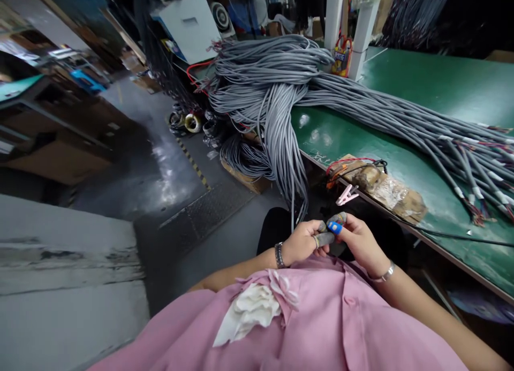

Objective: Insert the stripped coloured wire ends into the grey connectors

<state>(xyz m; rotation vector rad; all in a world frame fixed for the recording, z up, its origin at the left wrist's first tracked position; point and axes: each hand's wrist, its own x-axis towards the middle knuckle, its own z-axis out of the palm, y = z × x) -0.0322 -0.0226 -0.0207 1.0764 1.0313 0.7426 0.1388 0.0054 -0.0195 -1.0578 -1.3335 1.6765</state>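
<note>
In the head view my left hand (307, 241) and my right hand (359, 242) meet in front of my body, just off the table's edge. Grey coverings wrap several fingertips, and something blue (334, 227) covers the tip of my right thumb. The fingers of both hands are pinched together and touch each other. Whatever may be between them is hidden or too small to name. Closest to the hands, a pink clothespin (347, 195) sticks out at the table edge beside a wooden block (385, 186) wrapped in clear tape.
A large bundle of grey cables (281, 87) lies across the green table (421, 82) and hangs over its near edge. Stripped cable ends (482, 199) lie on the right. A white post (363, 39) rises from the table. A grey panel (64, 274) stands at the lower left.
</note>
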